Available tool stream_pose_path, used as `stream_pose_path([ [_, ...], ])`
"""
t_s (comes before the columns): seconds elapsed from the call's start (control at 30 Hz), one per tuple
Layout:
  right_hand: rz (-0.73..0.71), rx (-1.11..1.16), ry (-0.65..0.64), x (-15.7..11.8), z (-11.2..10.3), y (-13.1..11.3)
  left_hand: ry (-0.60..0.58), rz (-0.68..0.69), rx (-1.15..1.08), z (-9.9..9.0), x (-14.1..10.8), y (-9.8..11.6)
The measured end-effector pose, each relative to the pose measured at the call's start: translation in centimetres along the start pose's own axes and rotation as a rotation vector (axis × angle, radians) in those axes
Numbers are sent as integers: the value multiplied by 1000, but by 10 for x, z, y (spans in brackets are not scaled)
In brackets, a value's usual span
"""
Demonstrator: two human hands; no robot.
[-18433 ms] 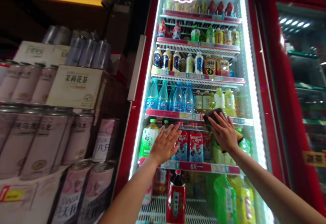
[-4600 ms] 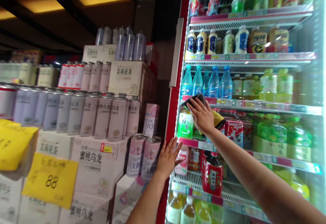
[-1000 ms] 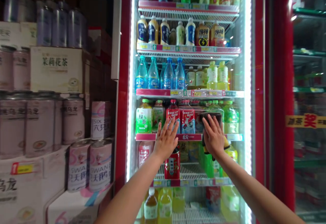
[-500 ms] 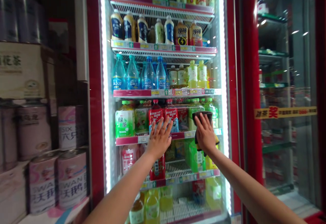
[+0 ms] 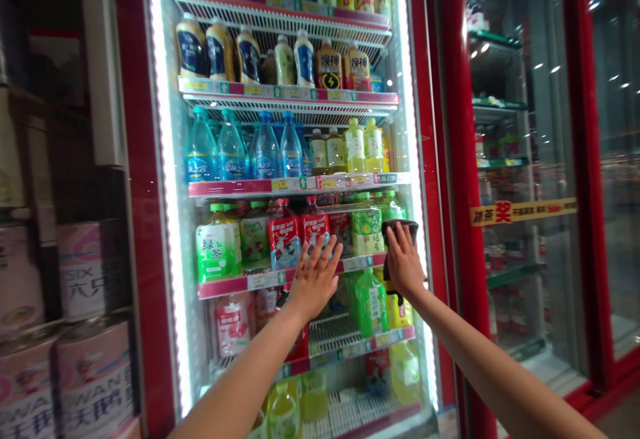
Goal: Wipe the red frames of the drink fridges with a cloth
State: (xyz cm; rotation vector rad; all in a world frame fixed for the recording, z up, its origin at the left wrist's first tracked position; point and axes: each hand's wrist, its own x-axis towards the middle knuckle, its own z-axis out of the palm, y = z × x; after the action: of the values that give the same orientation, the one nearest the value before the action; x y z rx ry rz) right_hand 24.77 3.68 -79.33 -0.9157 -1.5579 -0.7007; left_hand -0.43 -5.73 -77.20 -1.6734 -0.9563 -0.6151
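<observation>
Black cloth (image 5: 415, 230) under the right hand (image 5: 405, 264), near the right edge of the red-framed cooler door (image 5: 147, 226).
Wiping the door seems the step in hand; the next move likely calls for flat, even pressure. Right fingers lie extended, slightly parted, over the cloth; the left hand (image 5: 313, 287), fingers spread, holds nothing, apparently flat on the glass before red-labelled bottles (image 5: 284, 234).

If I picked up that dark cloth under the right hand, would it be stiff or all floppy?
Probably floppy: the cloth droops below the right hand in a loose, dangling end. It's likely light too, since one flat hand seems enough to hold it up.
</observation>
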Motion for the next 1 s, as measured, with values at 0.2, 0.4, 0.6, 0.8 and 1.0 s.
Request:
stream_pose_path([
  [0.2,-163,13,-112,39,-6,8,24,29,-24,8,22,10],
  [0.4,158,10,94,16,4,47,5,62,-58,19,26,24],
  [0.6,186,16,139,14,11,59,-31,98,-55,31,24,32],
  [0.8,286,53,212,24,15,83,-40,105,-59,39,28,32],
  [1.0,301,22,156,-26,16,97,-74,90,-117,44,28,32],
])
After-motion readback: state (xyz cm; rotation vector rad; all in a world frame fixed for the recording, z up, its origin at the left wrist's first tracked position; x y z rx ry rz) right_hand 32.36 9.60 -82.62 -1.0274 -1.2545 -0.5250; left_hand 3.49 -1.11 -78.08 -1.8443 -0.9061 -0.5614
